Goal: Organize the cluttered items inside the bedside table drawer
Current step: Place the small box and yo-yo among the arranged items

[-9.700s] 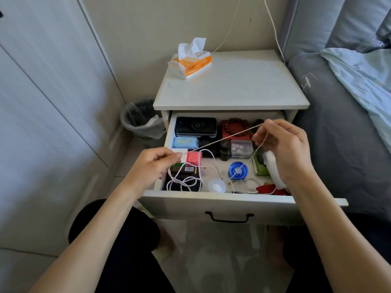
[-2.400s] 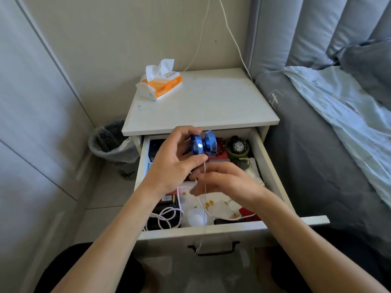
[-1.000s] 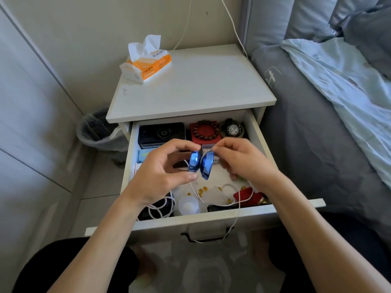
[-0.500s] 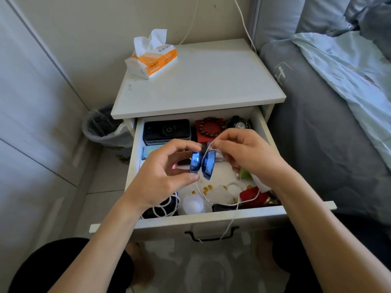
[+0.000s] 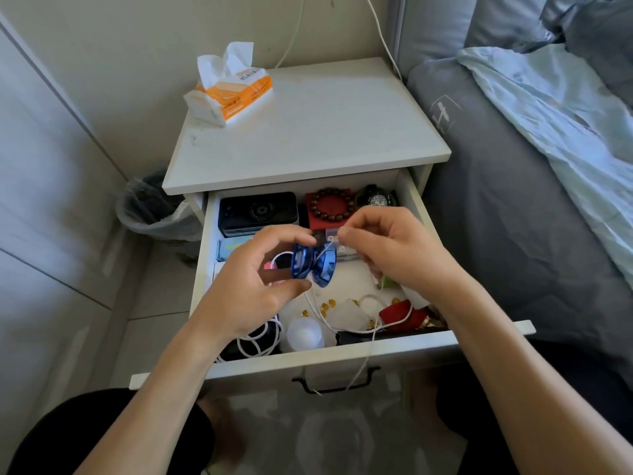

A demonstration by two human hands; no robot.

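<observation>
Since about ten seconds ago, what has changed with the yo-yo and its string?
The blue yo-yo has left the drawer floor; the left hand now holds it above the clutter. The right hand still pinches the string, now at the yo-yo's groove, no longer stretched between both hands. Bead bracelet and tissue pack stayed put.

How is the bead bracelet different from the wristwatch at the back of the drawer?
The bead bracelet is a ring of reddish-brown beads lying on a red box; the wristwatch is dark with a pale dial. The bracelet sits mid-back, the watch in the right back corner. Both lie untouched.
</observation>
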